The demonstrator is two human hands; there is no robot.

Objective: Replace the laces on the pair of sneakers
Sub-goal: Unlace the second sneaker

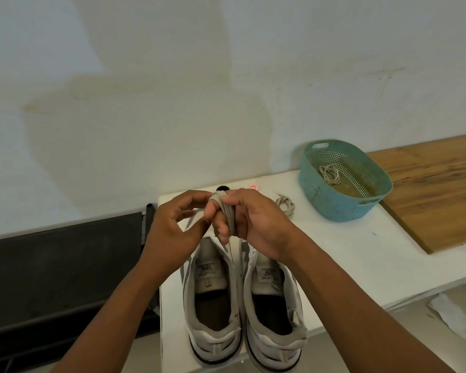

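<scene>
Item one: a grey lace, which we hold above the toe end of the left sneaker. It is wound in loops around the fingers of our right hand, which are curled about it; a tail of it drops down to the sneaker's tongue area. Our left hand pinches the top of the loop between thumb and forefinger, its other fingers loosely bent.

Item two: the pair of sneakers, grey and white, set side by side on the white surface directly below the lace, heels toward us. The right sneaker touches the left one along its inner side. Both tongues show printed labels; the eyelets we can see carry no lace.

Item three: a second lace, coiled, lying on the surface just right of the held lace, beyond the right sneaker's toe.

Item four: a teal perforated basket, farther right of the sneakers, against the wall, with a third coiled lace inside it.

Item five: a wooden board, right of the basket.

Item six: a black rack, left of the sneakers, lower than the surface.
</scene>
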